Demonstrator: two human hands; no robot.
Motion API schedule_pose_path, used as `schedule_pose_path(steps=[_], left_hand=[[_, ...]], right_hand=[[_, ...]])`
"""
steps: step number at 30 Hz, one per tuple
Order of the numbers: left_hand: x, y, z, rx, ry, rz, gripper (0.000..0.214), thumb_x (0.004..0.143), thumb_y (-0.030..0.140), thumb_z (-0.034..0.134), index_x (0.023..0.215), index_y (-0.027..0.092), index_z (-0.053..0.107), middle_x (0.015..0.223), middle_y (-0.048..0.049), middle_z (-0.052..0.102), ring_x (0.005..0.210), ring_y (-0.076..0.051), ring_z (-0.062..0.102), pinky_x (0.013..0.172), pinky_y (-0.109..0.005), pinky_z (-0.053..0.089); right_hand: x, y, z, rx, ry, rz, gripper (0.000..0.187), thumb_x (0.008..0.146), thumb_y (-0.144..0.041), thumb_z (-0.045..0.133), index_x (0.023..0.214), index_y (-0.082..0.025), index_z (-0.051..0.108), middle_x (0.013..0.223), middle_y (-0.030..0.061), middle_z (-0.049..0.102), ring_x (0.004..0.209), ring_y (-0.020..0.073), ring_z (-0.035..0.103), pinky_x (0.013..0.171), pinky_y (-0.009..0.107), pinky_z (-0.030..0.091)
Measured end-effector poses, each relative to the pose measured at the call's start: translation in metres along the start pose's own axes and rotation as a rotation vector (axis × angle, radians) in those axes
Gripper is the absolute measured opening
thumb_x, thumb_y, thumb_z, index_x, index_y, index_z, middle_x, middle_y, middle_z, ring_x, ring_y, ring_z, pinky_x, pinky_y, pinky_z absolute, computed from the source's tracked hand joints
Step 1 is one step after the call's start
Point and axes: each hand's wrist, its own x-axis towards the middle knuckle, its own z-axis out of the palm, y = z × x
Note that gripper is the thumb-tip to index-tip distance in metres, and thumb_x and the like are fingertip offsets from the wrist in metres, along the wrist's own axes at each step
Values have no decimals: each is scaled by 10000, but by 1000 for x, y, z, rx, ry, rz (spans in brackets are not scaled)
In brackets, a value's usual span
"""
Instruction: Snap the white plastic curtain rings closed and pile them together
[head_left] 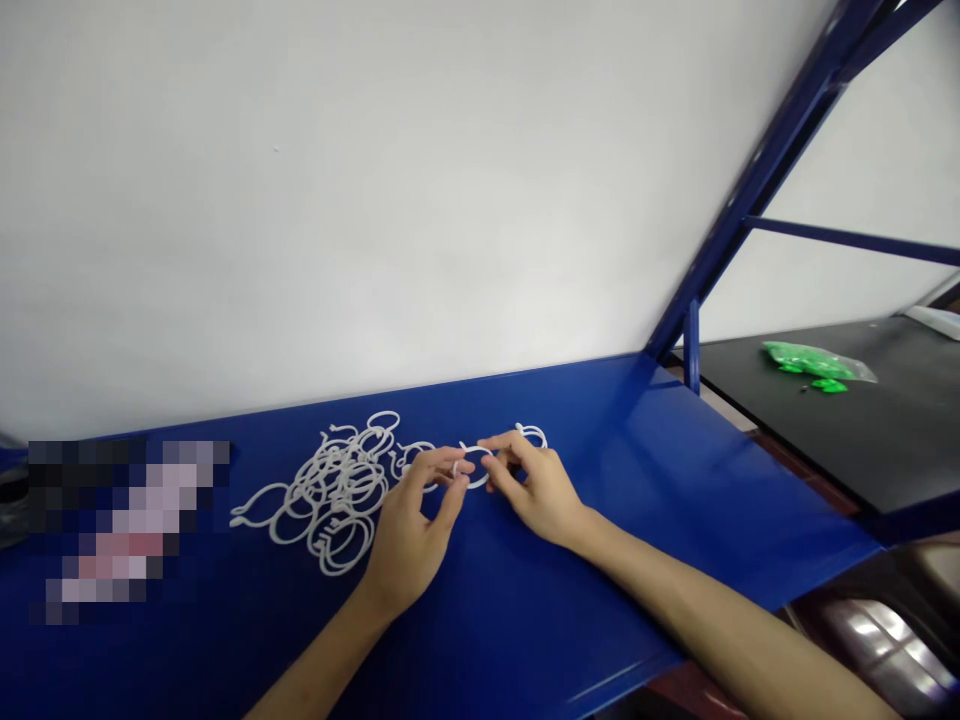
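Observation:
A white open ring with hooked ends, like a shower curtain ring (pixel 478 485), is between my two hands, a little above the blue tabletop. My left hand (pixel 409 530) pinches its left side between thumb and fingers. On the other side, the thumb and fingers of my right hand (pixel 544 492) close on the ring too. A tangled heap of similar white rings (pixel 337 490) lies left of my left hand, and a few more (pixel 416 447) show just behind it. Beyond my right hand lies another white ring (pixel 538 432), partly hidden by the fingers.
The blue table (pixel 660 500) meets a pale wall (pixel 450 200) at the back. A blue metal frame (pixel 750 190) rises at the right. Past it, a black table (pixel 787 430) bears a bag of green pieces (pixel 814 362). A blurred-out patch (pixel 142 520) covers something at the left.

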Motion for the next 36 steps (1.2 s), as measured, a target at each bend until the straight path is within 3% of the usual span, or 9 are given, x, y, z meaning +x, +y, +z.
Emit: schedule_pose_path(steps=[4,7,12,19,23,26,31,36], left_hand=[[-2,3,0,-119,27,-234,276,942,447,562,1138,253,586,1058,-45,755,977,-192,729,851,-332,571],[-1,1,-3,-139,-5,-293,304,918,494,583,1082,240,618,951,-45,781,965,-218,740,870,-357,575],[-5,-1,-6,-31,54,-169,242,923,456,574,909,237,676,920,-35,787,892,-213,755,812,-332,595],[-7,6,-9,150,67,129,143,942,339,577,890,241,668,837,1,753,795,-165,734,736,-279,590],[7,-2,-21,352,-22,234,171,971,308,518,1005,238,670,940,-25,752,884,-192,703,820,-351,575],[17,-16,-32,589,-57,268,237,964,282,497,1127,225,659,1028,-60,739,1000,-261,645,918,-465,522],[21,-36,-42,764,-170,302,202,865,413,647,934,228,689,988,-71,663,987,-300,574,883,-494,486],[16,-40,-38,760,-245,377,93,900,292,610,890,238,685,985,-52,634,938,-265,544,850,-457,461]], right_hand=[[-2,0,1,-38,8,-92,133,1001,-280,539,1067,-200,622,854,21,719,708,127,672,645,223,513],[-4,-3,0,-55,-29,-199,116,1014,-246,523,1054,-193,618,942,49,722,797,137,684,719,234,529],[-8,-9,0,-125,-102,-309,174,1042,-230,461,1014,-170,622,827,43,648,723,137,615,687,245,505],[-8,-4,-1,-226,-164,-291,253,1065,-270,388,1049,-187,628,866,66,679,764,160,640,712,270,532],[3,8,-8,-253,-122,-236,226,1053,-289,438,1103,-210,644,988,70,717,879,172,682,801,300,555],[12,22,-21,-430,-45,-114,208,1033,-277,487,1101,-216,674,1068,77,688,895,172,673,778,291,551],[23,36,-40,-750,-59,122,221,1008,-239,524,1173,-213,670,1051,86,659,944,208,652,742,288,525],[26,32,-43,-760,-63,244,165,976,-264,581,1117,-211,648,1052,66,677,843,192,651,657,282,487]])
